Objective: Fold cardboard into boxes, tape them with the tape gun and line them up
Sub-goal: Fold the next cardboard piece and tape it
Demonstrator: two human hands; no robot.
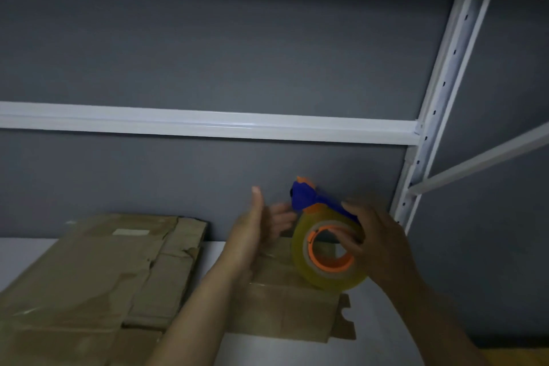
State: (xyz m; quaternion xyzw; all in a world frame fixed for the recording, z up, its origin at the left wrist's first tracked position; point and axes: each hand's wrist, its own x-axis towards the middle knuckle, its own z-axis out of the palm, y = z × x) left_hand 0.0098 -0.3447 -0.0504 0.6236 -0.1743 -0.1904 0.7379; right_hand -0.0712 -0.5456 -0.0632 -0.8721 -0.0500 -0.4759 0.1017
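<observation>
Grips a blue-and-orange plastic tape gun (306,199), loaded with a yellowish clear roll, in the right hand (377,244), fingers (350,208) curled round it. Holds the left hand (258,229) flat-open just beside it, fingers straight (contact unclear, blurred). Hovers both above 1 flattened brown cardboard sheet (285,312) on the white shelf (386,345).

The white shelf board (386,330) carries 2 lots of flattened cardboard: a creased brown stack (89,276) off to the left of the left hand's fingers (282,212), and 1 flat piece (285,312) beneath the right hand's fingers (349,242).
</observation>
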